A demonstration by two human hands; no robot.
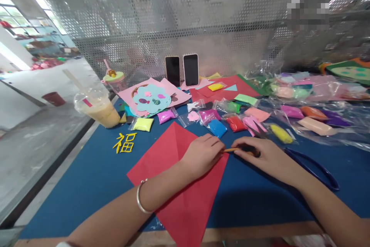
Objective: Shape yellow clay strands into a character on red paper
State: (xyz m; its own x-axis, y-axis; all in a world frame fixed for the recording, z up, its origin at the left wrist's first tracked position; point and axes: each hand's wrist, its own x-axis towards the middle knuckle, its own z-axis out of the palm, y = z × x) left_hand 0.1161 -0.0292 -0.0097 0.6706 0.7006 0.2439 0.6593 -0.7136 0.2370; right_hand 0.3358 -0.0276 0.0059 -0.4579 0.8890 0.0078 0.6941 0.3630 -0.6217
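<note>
A red square of paper (173, 143) with a crease down it lies cornerwise on the blue table. My left hand (202, 154) rests over its right corner, fingers together, holding one end of a thin orange strip (230, 150), perhaps of modelling clay. Between thumb and fingers, my right hand (261, 156) pinches the strip's other end, just off the paper. Some of the strip is hidden by my fingers. Blue-handled scissors (316, 168) lie around and partly behind my right hand. To the left of the paper sits a yellow Chinese character (125, 143) built from thin strips.
Several coloured clay packets (218, 127) lie beyond my hands. Pink and light-blue paper cutouts (153, 98) sit at back left, near a drink cup (100, 110). Two phones (190, 70) lean against the perforated metal panel (202, 19). Plastic bags (312, 87) spread at right.
</note>
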